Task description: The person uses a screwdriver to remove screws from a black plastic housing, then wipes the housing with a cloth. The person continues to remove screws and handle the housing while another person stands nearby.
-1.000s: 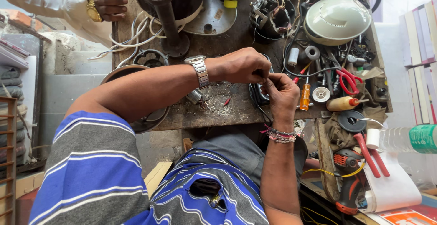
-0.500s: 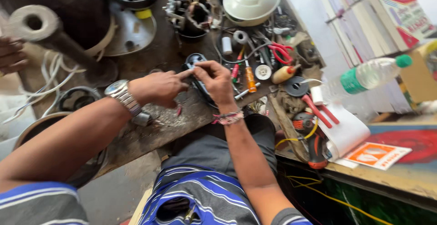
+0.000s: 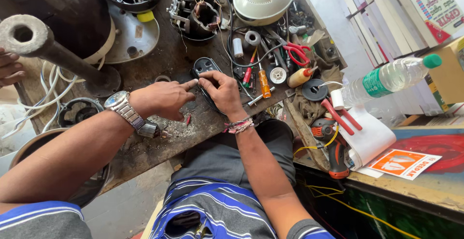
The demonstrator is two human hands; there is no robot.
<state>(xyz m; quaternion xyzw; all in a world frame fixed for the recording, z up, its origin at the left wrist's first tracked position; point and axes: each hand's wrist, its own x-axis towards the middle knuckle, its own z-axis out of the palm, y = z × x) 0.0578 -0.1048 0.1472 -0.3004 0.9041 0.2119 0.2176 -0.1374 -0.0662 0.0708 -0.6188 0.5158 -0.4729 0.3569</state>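
Both hands meet over a black plastic casing [image 3: 205, 67] on the cluttered surface [image 3: 159, 142]: the left hand [image 3: 162, 99] points a finger at it, the right hand [image 3: 222, 91] pinches its edge.

A worn, dark wooden workbench [image 3: 145, 147] fills the middle of the view, its surface scarred and dusted with filings, its front edge running from seven o'clock up toward three. At one to two o'clock a pale wall of stacked boards [image 3: 382, 21] catches bright daylight. Down at four o'clock sits a lower ledge [image 3: 425, 190], painted red and green with a yellowed edge. Grey concrete floor [image 3: 125, 210] shows at six to seven o'clock, evenly lit.
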